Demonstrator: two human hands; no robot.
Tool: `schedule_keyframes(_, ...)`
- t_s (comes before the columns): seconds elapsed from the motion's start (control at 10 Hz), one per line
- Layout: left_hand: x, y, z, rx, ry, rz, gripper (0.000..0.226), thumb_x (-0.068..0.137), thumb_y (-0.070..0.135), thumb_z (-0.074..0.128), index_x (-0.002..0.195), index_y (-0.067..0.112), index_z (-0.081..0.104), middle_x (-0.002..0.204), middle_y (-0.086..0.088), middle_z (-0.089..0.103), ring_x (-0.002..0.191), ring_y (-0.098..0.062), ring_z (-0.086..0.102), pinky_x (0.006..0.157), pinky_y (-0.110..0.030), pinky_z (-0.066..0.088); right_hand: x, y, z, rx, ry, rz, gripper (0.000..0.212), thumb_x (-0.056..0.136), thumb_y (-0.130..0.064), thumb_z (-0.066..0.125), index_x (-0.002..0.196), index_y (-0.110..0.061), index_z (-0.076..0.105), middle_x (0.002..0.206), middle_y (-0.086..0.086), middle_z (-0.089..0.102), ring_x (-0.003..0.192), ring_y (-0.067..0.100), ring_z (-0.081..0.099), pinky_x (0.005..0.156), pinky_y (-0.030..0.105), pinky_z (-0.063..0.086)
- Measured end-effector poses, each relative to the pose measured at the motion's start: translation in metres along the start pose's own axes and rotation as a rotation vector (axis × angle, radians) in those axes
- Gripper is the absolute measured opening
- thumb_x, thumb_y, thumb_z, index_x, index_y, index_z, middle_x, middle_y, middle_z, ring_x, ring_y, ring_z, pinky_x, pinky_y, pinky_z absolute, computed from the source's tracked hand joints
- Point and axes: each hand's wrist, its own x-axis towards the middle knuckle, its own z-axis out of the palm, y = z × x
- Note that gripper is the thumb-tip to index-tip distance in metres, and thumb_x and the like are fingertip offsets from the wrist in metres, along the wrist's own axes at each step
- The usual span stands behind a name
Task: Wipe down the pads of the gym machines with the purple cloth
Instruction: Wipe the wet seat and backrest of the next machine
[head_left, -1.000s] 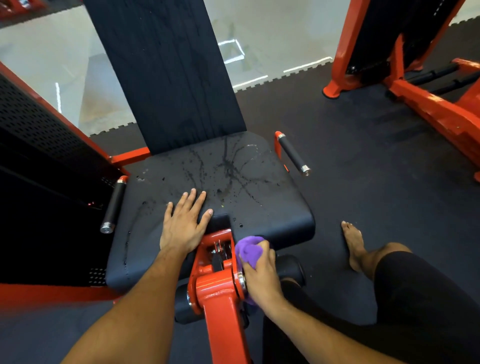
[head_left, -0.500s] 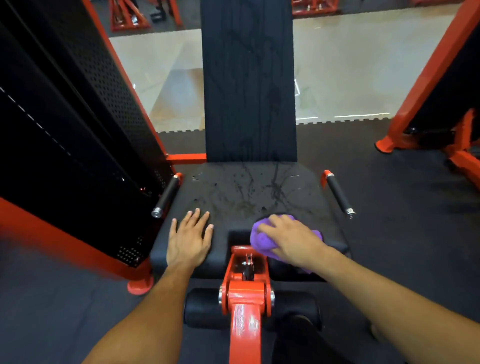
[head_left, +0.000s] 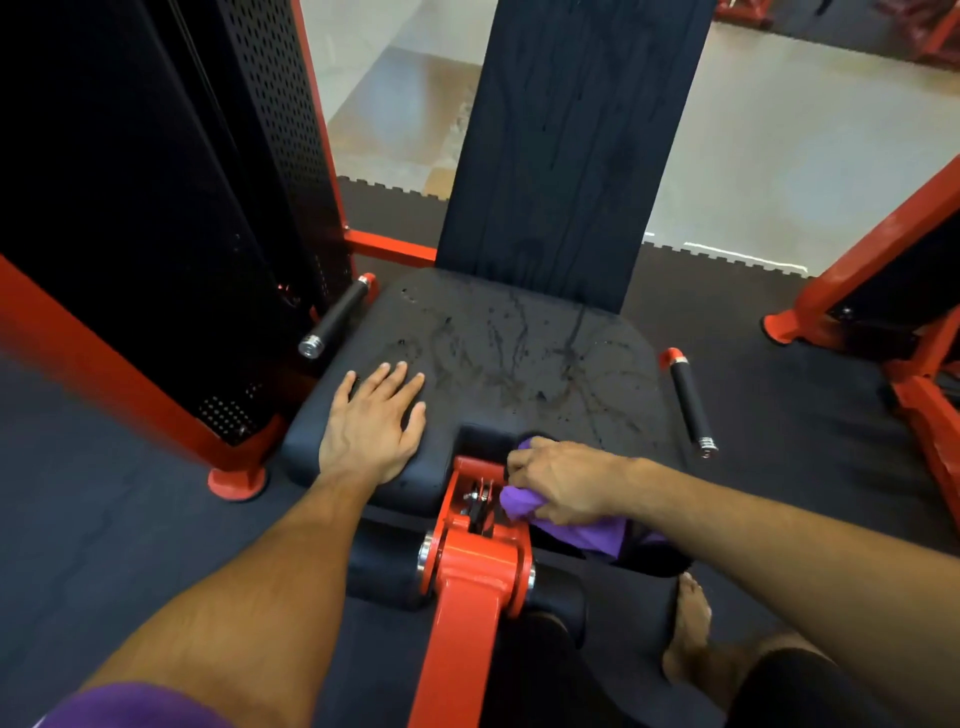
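Purple cloth, bunched up, sits at the near edge of the black padded seat, just right of the red steel lever arm. The right hand holds it, grip curled tight round the fabric (a loose tail hangs below the knuckles). The left hand lies flat on the seat's near left corner, grip spread. Dark wet streaks mark the seat and the upright black back pad at its far side.

No legible text, label or number — none on any surface.
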Motion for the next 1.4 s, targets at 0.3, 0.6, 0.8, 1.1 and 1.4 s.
schedule_keyframes(0.3, -0.001, 0.000, 0.003, -0.006, 0.003, -0.003, 0.063, 0.102, 0.053, 0.018, 0.155, 0.032, 0.044, 0.162, 0.007, 0.041, 0.153, -0.013, 0.030, 0.128, -0.048, 0.014, 0.015, 0.000, -0.005, 0.051, 0.004, 0.222, 0.015, 0.087, -0.021, 0.062, 0.100, -0.017, 0.067, 0.105, 0.004, 0.064, 0.100, 0.028, 0.062, 0.072, 0.036, 0.047)
schedule_keyframes(0.6, -0.002, 0.005, -0.008, 0.029, -0.083, -0.006, 0.063, 0.103, 0.053, 0.015, 0.160, 0.034, 0.034, 0.167, 0.010, 0.031, 0.156, -0.011, 0.022, 0.129, -0.047, 0.010, -0.009, 0.001, -0.011, 0.163, 0.087, 0.271, 0.013, 0.074, -0.016, 0.063, 0.085, -0.021, 0.067, 0.087, -0.003, 0.066, 0.078, 0.020, 0.063, 0.067, 0.034, 0.054)
schedule_keyframes(0.8, 0.005, 0.010, -0.025, 0.035, -0.285, -0.016, 0.060, 0.110, 0.050, 0.020, 0.166, 0.029, 0.012, 0.173, 0.007, 0.007, 0.160, -0.013, 0.001, 0.129, -0.047, -0.001, -0.016, -0.017, -0.009, 0.352, 0.101, 0.261, 0.017, 0.083, -0.023, 0.066, 0.098, -0.022, 0.073, 0.096, 0.001, 0.072, 0.090, 0.023, 0.067, 0.077, 0.035, 0.055)
schedule_keyframes(1.1, -0.177, 0.109, -0.047, -0.479, -0.115, -0.023, 0.074, 0.102, 0.057, 0.016, 0.165, 0.019, 0.010, 0.173, 0.009, 0.001, 0.158, -0.009, -0.011, 0.129, -0.032, -0.006, 0.027, -0.011, 0.011, -0.354, 0.478, -0.124, 0.032, 0.092, -0.019, 0.060, 0.124, -0.022, 0.057, 0.116, -0.001, 0.059, 0.102, 0.026, 0.055, 0.072, 0.038, 0.044)
schedule_keyframes(1.4, -0.205, 0.126, -0.031, -0.204, -0.052, -0.036, 0.069, 0.109, 0.047, 0.025, 0.165, 0.012, 0.007, 0.174, 0.001, -0.005, 0.159, -0.025, -0.016, 0.130, -0.040, 0.004, 0.044, -0.023, -0.004, -0.379, 0.271, 0.127, 0.026, 0.101, -0.019, 0.047, 0.123, -0.017, 0.061, 0.130, 0.003, 0.052, 0.112, 0.029, 0.056, 0.077, 0.039, 0.043)
